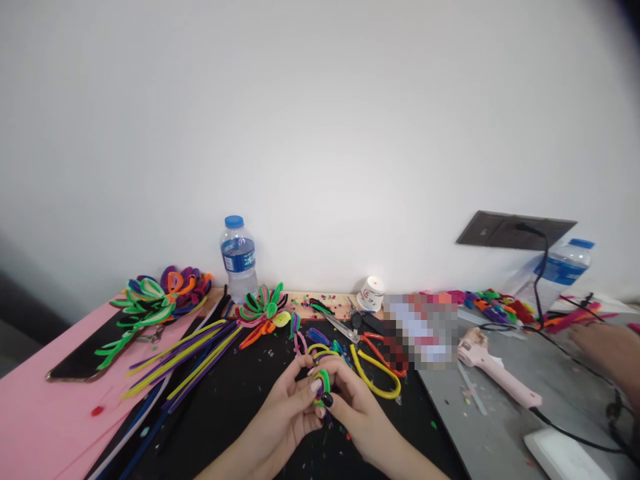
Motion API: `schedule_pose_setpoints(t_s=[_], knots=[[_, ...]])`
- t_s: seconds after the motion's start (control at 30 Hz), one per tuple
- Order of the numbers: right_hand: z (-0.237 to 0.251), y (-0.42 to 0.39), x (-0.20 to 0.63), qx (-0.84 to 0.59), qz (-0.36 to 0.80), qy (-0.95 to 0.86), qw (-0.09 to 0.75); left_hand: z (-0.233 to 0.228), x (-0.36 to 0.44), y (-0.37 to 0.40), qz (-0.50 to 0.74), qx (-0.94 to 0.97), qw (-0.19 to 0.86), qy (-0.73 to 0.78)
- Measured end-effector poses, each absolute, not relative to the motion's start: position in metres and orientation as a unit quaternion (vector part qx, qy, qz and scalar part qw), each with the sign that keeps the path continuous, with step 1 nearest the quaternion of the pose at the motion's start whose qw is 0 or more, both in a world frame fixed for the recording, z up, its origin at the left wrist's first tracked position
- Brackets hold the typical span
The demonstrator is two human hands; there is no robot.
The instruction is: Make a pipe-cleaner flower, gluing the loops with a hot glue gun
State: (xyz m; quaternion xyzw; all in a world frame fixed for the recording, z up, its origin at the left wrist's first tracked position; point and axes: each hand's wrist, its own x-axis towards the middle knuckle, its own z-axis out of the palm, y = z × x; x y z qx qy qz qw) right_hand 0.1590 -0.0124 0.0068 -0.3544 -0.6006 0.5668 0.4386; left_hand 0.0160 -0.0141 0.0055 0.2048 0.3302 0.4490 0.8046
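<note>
Both my hands meet over the black mat [225,427], near its middle. My left hand [297,393] pinches a small coil of bent pipe cleaners [324,381], green with purple and yellow showing. From the other side my right hand [353,400] closes its fingers on the same coil. Part of the coil is hidden behind my fingers. Just beyond my fingertips lie bent pipe cleaner loops [319,337] in purple, yellow and pink. A pipe cleaner flower [270,303] in green, pink and orange lies farther back to the left.
Yellow and purple pipe cleaners [185,353] lie left, beside a phone [75,360] and more flowers [170,290]. Scissors [345,329], yellow-handled pliers [375,383], a paper cup [371,295] and a water bottle [239,260] stand or lie behind. Right are a corded pink glue gun [500,373] and another person's hand [600,347].
</note>
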Motion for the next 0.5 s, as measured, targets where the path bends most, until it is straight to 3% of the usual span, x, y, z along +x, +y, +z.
schedule_pose_setpoints(t_s=[0.5], knots=[[0.0034, -0.0112, 0.1577, -0.377, 0.602, -0.541, 0.450, 0.0069, 0.0156, -0.0129, 0.420, 0.198, 0.804, 0.372]])
